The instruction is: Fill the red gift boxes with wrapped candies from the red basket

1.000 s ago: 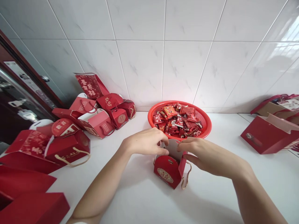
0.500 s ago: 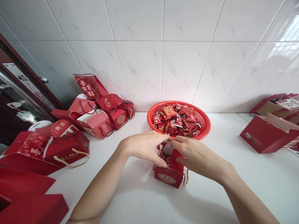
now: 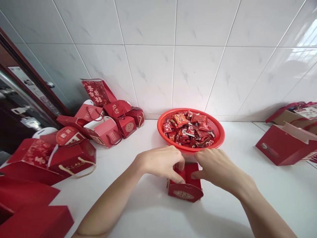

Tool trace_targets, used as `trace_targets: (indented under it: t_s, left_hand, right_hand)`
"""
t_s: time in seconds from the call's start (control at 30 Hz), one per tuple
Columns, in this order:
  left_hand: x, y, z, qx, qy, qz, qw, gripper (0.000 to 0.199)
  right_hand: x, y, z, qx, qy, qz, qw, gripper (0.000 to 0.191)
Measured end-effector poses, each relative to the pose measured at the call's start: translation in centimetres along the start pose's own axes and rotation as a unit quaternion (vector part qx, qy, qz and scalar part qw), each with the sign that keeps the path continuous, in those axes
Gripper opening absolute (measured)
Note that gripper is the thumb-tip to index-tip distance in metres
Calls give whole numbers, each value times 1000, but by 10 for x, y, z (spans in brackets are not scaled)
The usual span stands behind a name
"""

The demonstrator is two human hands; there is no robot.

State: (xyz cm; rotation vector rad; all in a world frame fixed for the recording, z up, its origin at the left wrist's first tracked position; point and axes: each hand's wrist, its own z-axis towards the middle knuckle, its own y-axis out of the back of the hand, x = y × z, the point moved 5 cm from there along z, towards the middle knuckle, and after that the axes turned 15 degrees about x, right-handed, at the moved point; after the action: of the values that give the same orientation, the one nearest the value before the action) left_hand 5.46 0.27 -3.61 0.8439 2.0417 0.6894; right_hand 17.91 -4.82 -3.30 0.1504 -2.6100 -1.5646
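A small red box [image 3: 185,192] with a gold round emblem on its front and twine at its sides stands on the white counter. Its red top flaps lie folded inward over the contents. My left hand [image 3: 162,162] is on the left flap, thumb and curled fingers closed on it. My right hand [image 3: 213,167] rests on the right flap and the box's right side, fingers curled over its far part. Just behind the box sits a red plastic basket [image 3: 220,137] holding several red-wrapped candies [image 3: 190,129].
Many red gift boxes [image 3: 104,132] stand along the left side, some with rope handles. More red boxes [image 3: 37,221] lie at the near left. At the right are a larger red box [image 3: 282,145] and a brown carton. A tiled wall rises behind.
Both flaps of the small box now cover the candies that showed inside it. My left hand has moved right and closed on its flap; my right hand has shifted slightly right.
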Motion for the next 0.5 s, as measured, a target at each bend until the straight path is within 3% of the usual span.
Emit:
trace_targets:
  t_s: [0.1,0.23,0.37,0.5]
  left_hand:
    - [4,-2,2,7,-19,-10,1000,27]
    - [7,1,-5,11,-28,-17,999,43]
    - [7,1,-10,20,-14,-9,1000,33]
    - [11,3,-11,4,52,25,998,23]
  right_hand:
    - [-4,2,-3,-4,-36,-7,999,32]
    - [-2,1,-3,-2,-15,1,1000,19]
    - [3,-3,0,-3,57,5,998,6]
    - [3,-4,1,-20,104,11,994,18]
